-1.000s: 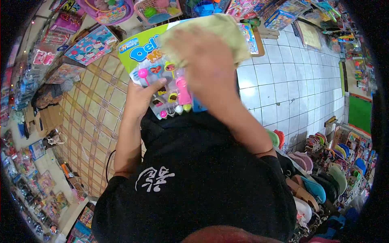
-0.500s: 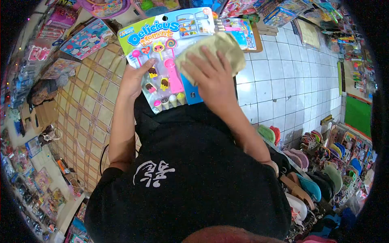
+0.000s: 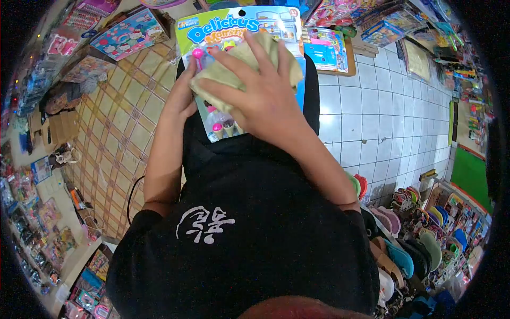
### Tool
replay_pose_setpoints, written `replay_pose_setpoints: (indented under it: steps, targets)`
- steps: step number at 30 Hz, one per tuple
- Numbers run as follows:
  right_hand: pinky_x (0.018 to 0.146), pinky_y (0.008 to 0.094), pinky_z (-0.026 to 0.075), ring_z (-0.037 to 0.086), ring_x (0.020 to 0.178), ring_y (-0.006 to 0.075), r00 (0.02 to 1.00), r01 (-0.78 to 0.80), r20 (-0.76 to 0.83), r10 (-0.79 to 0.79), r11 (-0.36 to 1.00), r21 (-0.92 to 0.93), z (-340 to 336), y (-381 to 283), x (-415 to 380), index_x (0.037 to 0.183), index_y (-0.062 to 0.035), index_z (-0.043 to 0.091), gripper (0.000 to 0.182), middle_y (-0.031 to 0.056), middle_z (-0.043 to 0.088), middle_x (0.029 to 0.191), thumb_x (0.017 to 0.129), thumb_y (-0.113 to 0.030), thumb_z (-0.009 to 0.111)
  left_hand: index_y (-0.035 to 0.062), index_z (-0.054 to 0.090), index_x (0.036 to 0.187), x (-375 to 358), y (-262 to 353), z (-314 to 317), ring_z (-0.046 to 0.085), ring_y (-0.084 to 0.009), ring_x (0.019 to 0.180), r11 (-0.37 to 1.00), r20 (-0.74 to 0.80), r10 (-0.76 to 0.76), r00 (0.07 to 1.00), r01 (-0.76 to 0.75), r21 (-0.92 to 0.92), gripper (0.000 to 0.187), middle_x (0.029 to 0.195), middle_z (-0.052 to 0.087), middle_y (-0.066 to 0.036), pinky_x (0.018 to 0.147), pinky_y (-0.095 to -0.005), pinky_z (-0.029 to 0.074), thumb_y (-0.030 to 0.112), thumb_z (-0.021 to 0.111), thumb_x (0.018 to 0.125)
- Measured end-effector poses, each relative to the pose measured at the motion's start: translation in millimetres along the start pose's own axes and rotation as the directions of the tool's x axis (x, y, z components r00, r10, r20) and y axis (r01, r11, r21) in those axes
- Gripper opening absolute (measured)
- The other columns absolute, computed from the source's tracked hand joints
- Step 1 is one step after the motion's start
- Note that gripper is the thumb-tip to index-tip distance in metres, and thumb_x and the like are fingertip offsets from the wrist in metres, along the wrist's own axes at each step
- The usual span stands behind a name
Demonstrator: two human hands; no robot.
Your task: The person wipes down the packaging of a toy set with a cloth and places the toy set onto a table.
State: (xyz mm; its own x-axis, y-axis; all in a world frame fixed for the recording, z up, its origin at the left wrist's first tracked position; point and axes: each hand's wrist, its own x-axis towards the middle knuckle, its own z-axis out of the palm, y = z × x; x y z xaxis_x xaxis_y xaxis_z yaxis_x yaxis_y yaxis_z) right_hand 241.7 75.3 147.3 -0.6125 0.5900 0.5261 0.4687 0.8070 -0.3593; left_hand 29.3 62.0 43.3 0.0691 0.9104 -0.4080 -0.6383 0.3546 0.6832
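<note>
A carded toy set [image 3: 289, 32] with "Delicious Moment" lettering is tilted up in front of my lap. Under its clear plastic are small toy sweets, among them a pink lollipop [image 3: 198, 53] and ice cream cones [image 3: 218, 128] near the bottom. My left hand [image 3: 182, 97] grips the card by its left edge, its fingers partly hidden behind it. Across the front, my right hand [image 3: 263, 98] presses a pale yellow-green cloth [image 3: 212, 80] with its fingers spread over it. Cloth and hand cover the middle of the pack.
Packaged toys [image 3: 130, 34] crowd the shelves at the left and top. Another toy pack [image 3: 326, 50] lies behind on the right. Rows of sandals [image 3: 404, 258] stand at lower right. White floor tiles [image 3: 366, 106] extend to the right, tan patterned tiles [image 3: 122, 117] to the left.
My right hand and the cloth have moved left and slightly down across the pack, now covering its middle. The pack and my left hand have shifted a little to the right in view.
</note>
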Motion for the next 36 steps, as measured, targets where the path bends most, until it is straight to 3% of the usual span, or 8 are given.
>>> replay_pose_setpoints:
  steps: [3, 8, 14, 20, 26, 31, 34, 36]
  targets:
    - [0.113, 0.0651, 0.025, 0.043, 0.138, 0.0383, 1.0, -0.022, 0.006, 0.022, 0.996, -0.087, 31.8, 0.3, 3.7, 0.127, -0.0296, 0.067, 0.053, 0.0063, 0.057, 0.14, 0.077, -0.014, 0.071, 0.0077, 0.044, 0.147, -2.5, -0.3, 0.7, 0.056, -0.0291, 0.13, 0.996, -0.04, -0.03, 0.999, 0.027, -0.08, 0.071, 0.143, 0.055, -0.014, 0.108, -0.0441, 0.045, 0.062, 0.041, 0.101]
    - [0.114, 0.0605, 0.029, 0.042, 0.141, 0.0332, 0.97, 0.034, 0.241, -0.015, 0.997, -0.072, 65.3, -8.7, -39.3, 0.131, -0.0215, 0.064, 0.048, 0.0089, 0.057, 0.141, 0.083, -0.016, 0.065, 0.0057, 0.043, 0.147, 0.3, -5.9, -9.3, 0.056, -0.0306, 0.129, 0.994, -0.09, -0.04, 0.995, 0.03, -0.102, 0.067, 0.144, 0.055, -0.015, 0.109, -0.0465, 0.044, 0.056, 0.04, 0.104]
    - [0.109, 0.0601, 0.035, 0.049, 0.132, 0.0351, 0.803, -0.13, 0.59, -0.084, 0.942, 0.31, 21.8, -16.3, -56.3, 0.123, -0.0188, 0.067, 0.037, 0.0115, 0.059, 0.137, 0.087, -0.015, 0.059, 0.0084, 0.041, 0.149, 8.8, -17.7, -27.1, 0.057, -0.0322, 0.127, 0.983, -0.058, -0.068, 0.996, 0.057, -0.174, 0.063, 0.144, 0.054, -0.015, 0.106, -0.0492, 0.047, 0.054, 0.037, 0.106]
    - [0.113, 0.0644, 0.029, 0.043, 0.137, 0.0443, 0.99, 0.033, 0.139, -0.033, 0.999, 0.005, 8.4, -5.8, 19.6, 0.131, -0.0278, 0.065, 0.055, 0.0094, 0.059, 0.138, 0.081, -0.005, 0.064, 0.0037, 0.044, 0.147, -3.4, -2.1, -10.2, 0.057, -0.0287, 0.128, 0.993, -0.064, -0.098, 0.993, 0.094, -0.071, 0.073, 0.142, 0.056, -0.016, 0.107, -0.0444, 0.047, 0.061, 0.038, 0.103]
    - [0.109, 0.0739, 0.025, 0.041, 0.137, 0.048, 0.984, 0.045, 0.173, -0.037, 0.998, -0.039, 71.5, -7.5, -0.9, 0.132, -0.032, 0.065, 0.056, 0.0096, 0.055, 0.142, 0.081, -0.01, 0.067, 0.0059, 0.046, 0.146, -4.7, -1.3, -24.6, 0.057, -0.0291, 0.128, 0.966, 0.031, -0.093, 0.995, 0.098, -0.239, 0.065, 0.141, 0.057, -0.014, 0.107, -0.0453, 0.047, 0.055, 0.042, 0.104]
    - [0.116, 0.0639, 0.026, 0.049, 0.135, 0.0299, 0.932, -0.04, 0.361, -0.023, 0.985, 0.167, 49.0, -24.8, -40.9, 0.124, -0.0238, 0.067, 0.049, 0.0092, 0.062, 0.132, 0.078, -0.006, 0.067, 0.0044, 0.04, 0.149, -1.6, -8.3, -15.6, 0.054, -0.0316, 0.131, 0.979, -0.118, -0.023, 0.993, -0.002, -0.204, 0.063, 0.146, 0.052, -0.015, 0.109, -0.047, 0.044, 0.051, 0.037, 0.107]
    - [0.108, 0.0652, 0.033, 0.058, 0.124, 0.0289, 0.89, -0.055, 0.446, -0.09, 0.952, 0.302, 18.9, -20.8, -46.3, 0.122, -0.0233, 0.068, 0.042, 0.01, 0.066, 0.119, 0.084, -0.007, 0.06, 0.0042, 0.038, 0.15, -4.7, -2.4, -3.8, 0.051, -0.0311, 0.134, 0.976, -0.094, 0.031, 0.995, -0.05, -0.21, 0.066, 0.147, 0.051, -0.015, 0.111, -0.0477, 0.042, 0.053, 0.034, 0.106]
    - [0.103, 0.0529, 0.043, 0.065, 0.112, 0.0286, 0.906, -0.16, 0.423, 0.019, 0.94, 0.3, -5.6, -12.6, -36.4, 0.123, -0.019, 0.067, 0.043, 0.0104, 0.07, 0.111, 0.083, -0.003, 0.06, 0.0036, 0.036, 0.15, -11.2, 3.3, 8.4, 0.049, -0.0306, 0.136, 0.979, -0.103, 0.049, 0.993, -0.068, -0.193, 0.068, 0.15, 0.048, -0.015, 0.113, -0.0473, 0.04, 0.055, 0.032, 0.106]
